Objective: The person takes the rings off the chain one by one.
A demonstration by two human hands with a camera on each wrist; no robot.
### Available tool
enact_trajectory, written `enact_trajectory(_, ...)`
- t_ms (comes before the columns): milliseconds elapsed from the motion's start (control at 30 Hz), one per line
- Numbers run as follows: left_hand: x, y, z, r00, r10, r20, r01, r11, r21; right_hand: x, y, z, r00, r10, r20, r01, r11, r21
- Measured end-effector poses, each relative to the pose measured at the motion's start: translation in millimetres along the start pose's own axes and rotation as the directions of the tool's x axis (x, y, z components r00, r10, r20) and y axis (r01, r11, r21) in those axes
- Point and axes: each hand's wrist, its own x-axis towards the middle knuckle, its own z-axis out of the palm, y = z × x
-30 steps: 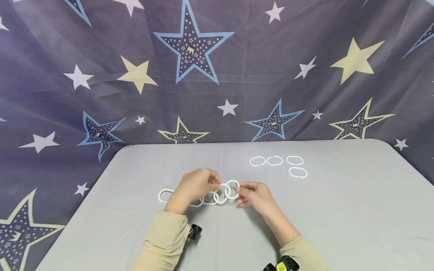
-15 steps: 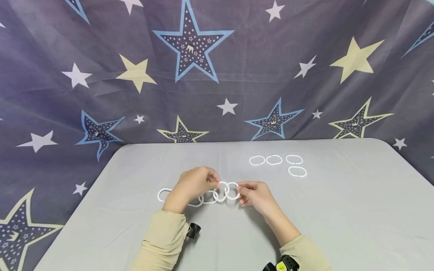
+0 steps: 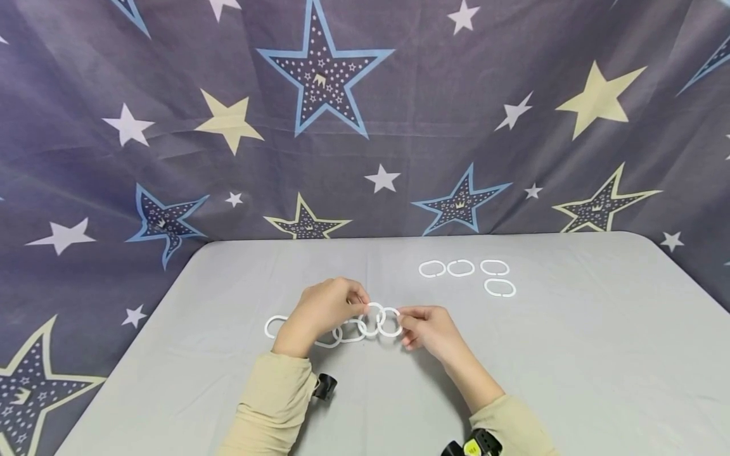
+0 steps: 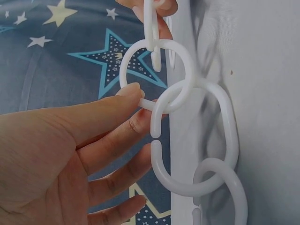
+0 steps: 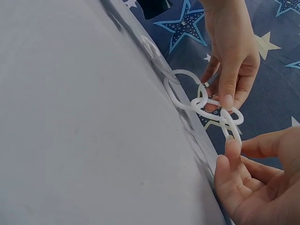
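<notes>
Pinching a white link [image 4: 188, 65] between thumb and index finger, left hand [image 3: 325, 310]; right hand [image 3: 429, 328] grips the end link [image 4: 148, 28], which is hooked through it, just beside the left fingertips. Next link [image 4: 233, 126] hangs from the left-held one, its split facing the left fingers; more chain runs below and behind that hand, partly hidden. Another white link [image 3: 268, 326] shows left of the left wrist; joining cannot be told. Beyond the right hand, four loose links [image 3: 461, 276] lie on grey-covered table [image 3: 570, 354]. Farther out, star-printed cloth [image 3: 410, 114].
</notes>
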Motion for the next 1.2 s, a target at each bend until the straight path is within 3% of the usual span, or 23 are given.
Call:
enact_trajectory(800,-0.9,-2.3,-0.6,1.0,0.004,-0.013,-0.004,1.0,0.001,1.6,0.6,-2.2,1.0,0.018,-0.003,-0.018,0.999,-0.033)
enact_trajectory(1200,-1.6,-0.4,-1.7,1.0,-0.007,-0.02,0.008,1.0,0.02,4.9,-1.4,-15.5,1.0,0.009,-0.018,-0.009,0.999,-0.037)
